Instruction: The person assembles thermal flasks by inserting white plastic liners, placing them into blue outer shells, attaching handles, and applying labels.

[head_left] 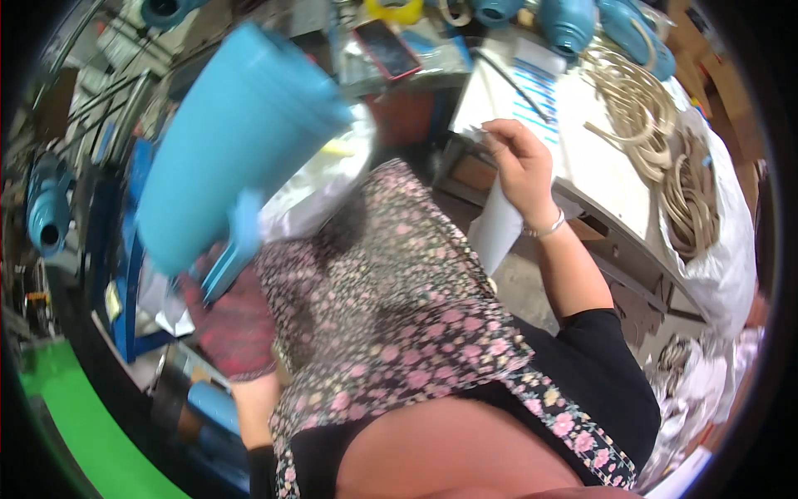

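Note:
My left hand (234,324), in a dark red glove, is closed round the lower side of a big light-blue plastic jug (224,150), by its handle (237,245). The jug is tilted and slightly blurred by motion. My bare right hand (524,162) is raised at the near edge of the white worktable (611,179). Its thumb and fingertips are pinched on something small and pale that I cannot make out. Just beyond it lies a white sheet with blue strips (536,96), and a dark pen-like stick (515,87) rests across it. Below that hand hangs a white sheet (496,229).
Coiled beige cords (636,108) lie on the table's right, beside a white plastic bag (727,258). A red-edged phone (387,50) and several blue plastic parts (568,25) are at the back. Another blue jug (50,208) stands far left. A white bag (312,208) is behind the held jug.

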The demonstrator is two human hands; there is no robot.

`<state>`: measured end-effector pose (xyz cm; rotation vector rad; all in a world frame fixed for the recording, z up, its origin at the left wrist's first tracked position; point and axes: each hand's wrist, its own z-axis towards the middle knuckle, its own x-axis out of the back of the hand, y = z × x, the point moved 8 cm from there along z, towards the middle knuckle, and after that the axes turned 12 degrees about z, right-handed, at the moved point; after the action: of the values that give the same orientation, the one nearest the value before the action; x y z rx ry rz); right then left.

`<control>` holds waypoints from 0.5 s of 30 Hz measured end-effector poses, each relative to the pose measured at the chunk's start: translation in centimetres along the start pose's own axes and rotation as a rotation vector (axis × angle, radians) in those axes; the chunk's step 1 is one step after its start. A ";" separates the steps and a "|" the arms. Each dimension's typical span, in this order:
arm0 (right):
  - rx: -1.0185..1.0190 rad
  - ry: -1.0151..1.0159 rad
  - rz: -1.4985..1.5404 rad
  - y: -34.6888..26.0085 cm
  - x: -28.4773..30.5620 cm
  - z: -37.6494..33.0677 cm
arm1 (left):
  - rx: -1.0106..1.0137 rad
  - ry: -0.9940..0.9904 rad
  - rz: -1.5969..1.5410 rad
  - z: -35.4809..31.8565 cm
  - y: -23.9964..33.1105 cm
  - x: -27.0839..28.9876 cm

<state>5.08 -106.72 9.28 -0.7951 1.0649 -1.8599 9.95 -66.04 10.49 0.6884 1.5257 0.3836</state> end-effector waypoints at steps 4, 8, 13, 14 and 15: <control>0.065 -0.140 0.652 -8.9 -11.9 -0.1 | 0.040 0.099 -0.145 -2.5 -1.2 -2.3; 0.048 -0.121 0.772 -8.9 -15.8 1.2 | 0.039 0.183 -0.181 -3.5 -1.2 -3.0; 0.057 -0.097 0.702 -8.2 -18.4 1.2 | -0.062 0.203 -0.115 -4.1 -0.6 -2.0; 0.057 -0.103 0.703 -7.9 -18.8 1.3 | -0.066 0.206 -0.117 -4.1 -0.5 -1.9; 0.069 -0.121 0.677 -7.7 -19.2 1.3 | -0.097 0.143 -0.076 -3.9 -0.2 -2.3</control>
<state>12.25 -87.92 14.47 -0.4208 1.0226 -1.2490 6.00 -66.97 12.56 0.5348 1.6519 0.4534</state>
